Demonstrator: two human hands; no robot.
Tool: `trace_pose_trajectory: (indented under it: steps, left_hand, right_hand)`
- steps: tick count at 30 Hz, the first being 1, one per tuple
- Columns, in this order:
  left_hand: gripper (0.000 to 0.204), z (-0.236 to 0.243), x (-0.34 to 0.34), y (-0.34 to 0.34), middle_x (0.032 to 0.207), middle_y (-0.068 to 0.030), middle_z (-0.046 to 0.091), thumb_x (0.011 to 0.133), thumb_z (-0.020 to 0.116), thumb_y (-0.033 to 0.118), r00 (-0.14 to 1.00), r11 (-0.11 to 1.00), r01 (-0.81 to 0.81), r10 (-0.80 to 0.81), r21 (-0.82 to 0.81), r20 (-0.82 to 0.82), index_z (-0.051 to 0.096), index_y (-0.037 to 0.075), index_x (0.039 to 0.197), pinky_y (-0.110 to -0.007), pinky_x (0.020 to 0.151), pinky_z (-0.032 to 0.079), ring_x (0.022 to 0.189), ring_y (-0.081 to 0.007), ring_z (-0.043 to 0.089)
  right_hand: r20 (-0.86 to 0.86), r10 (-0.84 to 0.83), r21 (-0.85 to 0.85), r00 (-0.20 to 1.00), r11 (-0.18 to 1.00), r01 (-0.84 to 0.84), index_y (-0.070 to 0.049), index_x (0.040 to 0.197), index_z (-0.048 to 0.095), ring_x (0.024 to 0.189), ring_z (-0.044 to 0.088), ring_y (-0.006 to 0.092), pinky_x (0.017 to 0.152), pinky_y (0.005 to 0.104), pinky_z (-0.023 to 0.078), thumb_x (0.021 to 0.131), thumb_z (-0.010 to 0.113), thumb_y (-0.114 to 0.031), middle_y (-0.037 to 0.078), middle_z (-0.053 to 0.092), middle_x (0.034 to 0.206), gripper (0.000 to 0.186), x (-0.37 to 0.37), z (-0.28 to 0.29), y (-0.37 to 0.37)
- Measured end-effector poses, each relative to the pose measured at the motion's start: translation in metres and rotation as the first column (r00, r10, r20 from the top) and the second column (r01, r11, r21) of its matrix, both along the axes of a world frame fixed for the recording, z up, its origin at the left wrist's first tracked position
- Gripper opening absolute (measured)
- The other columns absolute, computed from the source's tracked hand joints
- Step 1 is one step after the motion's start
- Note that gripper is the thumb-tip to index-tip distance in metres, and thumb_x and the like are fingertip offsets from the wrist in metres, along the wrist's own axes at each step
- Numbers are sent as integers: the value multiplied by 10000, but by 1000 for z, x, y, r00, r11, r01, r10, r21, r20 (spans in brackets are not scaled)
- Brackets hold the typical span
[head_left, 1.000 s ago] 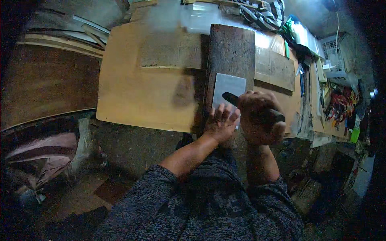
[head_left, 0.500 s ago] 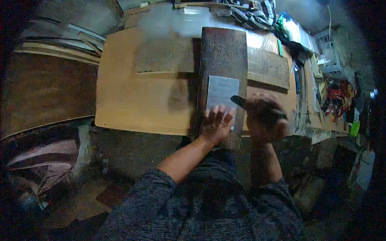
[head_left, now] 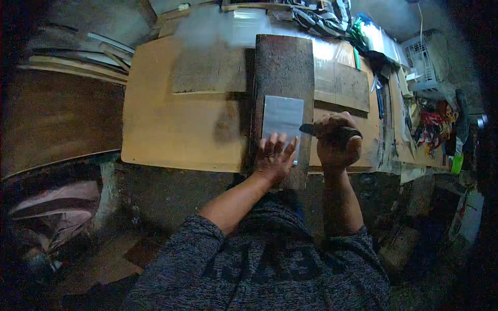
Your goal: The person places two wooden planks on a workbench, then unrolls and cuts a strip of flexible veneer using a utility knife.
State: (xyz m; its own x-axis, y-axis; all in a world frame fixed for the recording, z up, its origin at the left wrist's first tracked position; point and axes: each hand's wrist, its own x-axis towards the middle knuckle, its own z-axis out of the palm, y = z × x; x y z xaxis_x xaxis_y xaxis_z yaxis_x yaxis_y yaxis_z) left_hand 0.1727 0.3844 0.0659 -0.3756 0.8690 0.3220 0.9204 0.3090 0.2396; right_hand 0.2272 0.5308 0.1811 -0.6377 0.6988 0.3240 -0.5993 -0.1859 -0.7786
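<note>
The left hand [head_left: 275, 161] lies flat, grasping nothing, on the near part of the sheet [head_left: 282, 116] atop the plank [head_left: 284, 59]; the right hand [head_left: 336, 145] grips a knife [head_left: 308, 129] by the sheet's right edge. If the sheet skids, the knife could nick the left hand

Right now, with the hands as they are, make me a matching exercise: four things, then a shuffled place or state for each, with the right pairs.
1. left hand
2. right hand
3. grey sheet
4. white basket

A. lies on the dark plank
B. far upper right of the picture
C. closed around a dark tool
D. back upward, over the sheet's near part

Pairs: 1-D, 2-C, 3-A, 4-B
</note>
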Motion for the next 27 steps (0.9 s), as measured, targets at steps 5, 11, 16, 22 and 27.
trace_pose_trajectory:
  steps: [5,11,16,22,27]
  left_hand:
    - [609,-2,9,-24,1304,-83,386,786,608,385,998,998,52,-53,-39,-26,429,190,1335,-498,919,308,1239,-289,326]
    - [605,12,16,-43,1425,-108,326,806,578,402,994,986,89,-79,-139,79,417,190,1349,-541,1042,200,1351,-303,250]
    - [704,2,20,-45,1466,-113,260,819,529,459,998,980,53,-61,-194,-34,296,178,1420,-530,1084,120,1384,-294,178]
    - [623,-3,23,-48,1452,-127,299,840,511,429,992,987,20,-39,-160,-117,372,142,1375,-538,1088,100,1377,-307,208]
    - [629,2,22,-47,1457,-144,279,843,515,410,998,983,57,-52,-174,34,353,134,1385,-545,1083,116,1377,-319,199]
  right_hand:
    - [35,-78,41,996,996,76,40,988,548,656,455,224,599,374,360,826,543,-524,96,494,740,587,-2,4,-9]
    - [26,-88,0,996,996,88,39,998,543,715,465,240,666,402,379,820,541,-538,112,502,766,604,-6,17,-30]
    - [-37,99,-55,994,993,-101,21,1023,538,820,479,257,778,421,392,798,564,-557,128,524,883,621,-11,11,-47]
    - [-129,237,-59,963,967,-246,3,1091,517,908,490,290,901,453,361,795,573,-542,148,526,965,622,-21,26,-65]
    - [-115,296,-49,948,952,-303,-22,1177,513,1063,489,326,993,488,316,807,558,-530,163,539,1104,630,-19,-17,-48]
